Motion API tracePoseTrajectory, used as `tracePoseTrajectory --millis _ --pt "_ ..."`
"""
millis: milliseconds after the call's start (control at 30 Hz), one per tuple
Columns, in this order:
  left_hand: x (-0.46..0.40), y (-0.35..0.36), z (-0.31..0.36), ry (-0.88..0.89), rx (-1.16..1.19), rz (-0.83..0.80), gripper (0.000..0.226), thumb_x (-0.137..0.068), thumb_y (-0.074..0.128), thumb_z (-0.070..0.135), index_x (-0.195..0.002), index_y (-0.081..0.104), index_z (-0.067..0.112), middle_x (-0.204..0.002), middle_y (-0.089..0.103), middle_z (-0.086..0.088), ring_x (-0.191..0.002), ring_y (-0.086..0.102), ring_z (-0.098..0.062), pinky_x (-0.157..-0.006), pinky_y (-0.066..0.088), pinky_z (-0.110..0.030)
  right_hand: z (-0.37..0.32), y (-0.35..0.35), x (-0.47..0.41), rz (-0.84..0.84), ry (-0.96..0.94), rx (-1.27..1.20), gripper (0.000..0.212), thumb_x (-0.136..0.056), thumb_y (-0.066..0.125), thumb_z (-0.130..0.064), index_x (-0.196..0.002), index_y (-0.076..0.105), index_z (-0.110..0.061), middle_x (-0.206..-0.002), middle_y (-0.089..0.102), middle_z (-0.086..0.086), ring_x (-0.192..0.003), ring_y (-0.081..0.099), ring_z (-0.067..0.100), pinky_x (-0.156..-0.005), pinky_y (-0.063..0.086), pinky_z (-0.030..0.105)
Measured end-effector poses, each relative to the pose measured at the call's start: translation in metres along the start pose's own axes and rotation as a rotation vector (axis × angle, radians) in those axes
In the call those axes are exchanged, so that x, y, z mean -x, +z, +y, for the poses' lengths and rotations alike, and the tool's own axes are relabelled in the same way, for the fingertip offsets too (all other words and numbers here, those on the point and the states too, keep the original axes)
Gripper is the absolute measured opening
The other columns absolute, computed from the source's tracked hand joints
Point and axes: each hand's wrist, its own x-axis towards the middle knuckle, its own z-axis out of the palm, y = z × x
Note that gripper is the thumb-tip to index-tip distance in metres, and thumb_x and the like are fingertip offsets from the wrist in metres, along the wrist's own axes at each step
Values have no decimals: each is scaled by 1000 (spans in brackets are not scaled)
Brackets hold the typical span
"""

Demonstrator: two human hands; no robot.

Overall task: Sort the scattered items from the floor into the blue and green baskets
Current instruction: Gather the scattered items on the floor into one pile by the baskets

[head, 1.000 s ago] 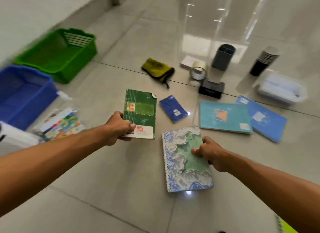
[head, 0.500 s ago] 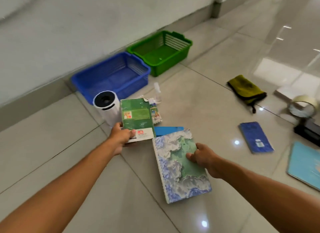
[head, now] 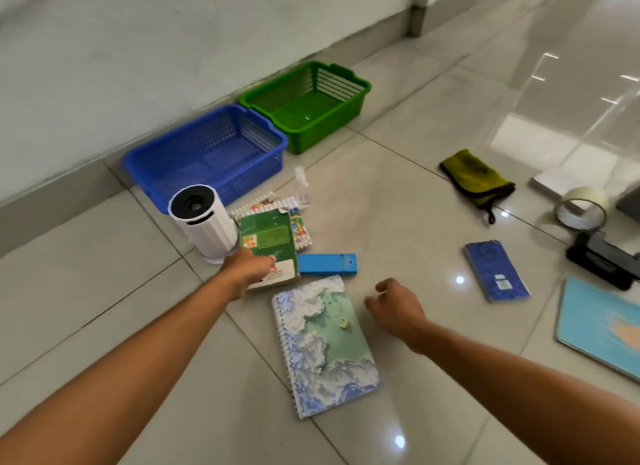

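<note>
Barely begun: far blue plastic basket (head: 207, 153) and green plastic basket (head: 304, 104) hold nothing. Left hand (head: 247, 269) grips the green paperback book (head: 270, 246); right hand (head: 394, 309) hangs loosely curled, empty, beside the marbled spiral notebook (head: 325, 347) on the floor.

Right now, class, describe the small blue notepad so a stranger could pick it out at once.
Start at the green basket by the wall and look right across the tiles to the olive cloth. Just below it lies the small blue notepad, dark blue, bound at its top edge, smaller than the other books.

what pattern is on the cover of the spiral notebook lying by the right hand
The spiral notebook has a marbled cover of blue, white and green, cloud-like; the head view shows it.
</note>
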Motion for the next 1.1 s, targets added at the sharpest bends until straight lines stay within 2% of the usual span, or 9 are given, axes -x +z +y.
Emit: tracePoseTrajectory --millis 67,167,267,367,533,633,833,933,1100 --pt "5 5 17 10 -90 -42 48 -82 69 32 -122 59 7 -125 61 -10 -110 58 -27 -91 49 -30 16 -24 -2 31 4 -34 46 -92 61 -36 -132 50 -15 -124 61 7 -111 58 23 -97 48 37" --pt "23 20 57 43 -297 -152 76 -72 68 51 -127 53 1 -139 49 -18 -120 51 -36 -99 45 -35 52 -64 4 103 30 -78 47 -92 61 -32 -133 49 -14 -116 64 4 -105 59 21 -91 49 33" --pt "52 40 112 219 -441 -242 67 -84 67 43 -134 48 1 -139 48 -19 -123 49 -36 -102 41 -37 92 -99 21 164 78 -96 47 -91 62 -29 -134 47 -15 -119 62 4 -102 58 20 -86 48 30" --pt "93 74 167 412 -749 -333 78 -88 62 50 -147 32 8 -151 37 -15 -132 41 -33 -105 35 -39 138 -129 46 247 144 -77 47 -89 62 -32 -132 47 -16 -123 60 6 -106 57 25 -90 49 34" --pt "186 181 219 706 -858 -620 53 -90 64 39 -134 42 21 -135 47 -1 -114 48 -22 -95 39 -31 213 -160 100 330 282 -81 57 -87 64 -37 -137 44 -19 -133 55 6 -117 54 26 -97 46 37" --pt "225 255 212 946 -996 -601 69 -85 63 50 -140 39 16 -141 46 -11 -122 47 -29 -98 41 -37 257 -162 138 316 386 -52 61 -87 65 -37 -140 41 -18 -137 52 7 -120 52 26 -98 45 35" --pt "248 350 188 1402 -1105 -502 92 -81 62 60 -151 17 20 -157 19 -15 -140 27 -34 -110 29 -46 342 -148 214 303 615 63 74 -81 72 -44 -142 38 -19 -142 43 11 -130 43 30 -103 41 39" --pt "235 374 194 1490 -1154 -480 106 -76 64 66 -153 8 20 -160 9 -16 -144 20 -33 -114 23 -45 379 -128 255 315 823 113 101 -72 75 -61 -149 23 -23 -149 27 12 -140 26 31 -107 35 48" --pt "214 399 210 1554 -1056 -466 109 -71 70 65 -152 14 20 -156 18 -21 -141 26 -38 -112 24 -47 406 -96 292 192 1112 -104 153 -42 77 -82 -151 -19 -31 -157 -7 19 -146 -1 36 -114 22 58"
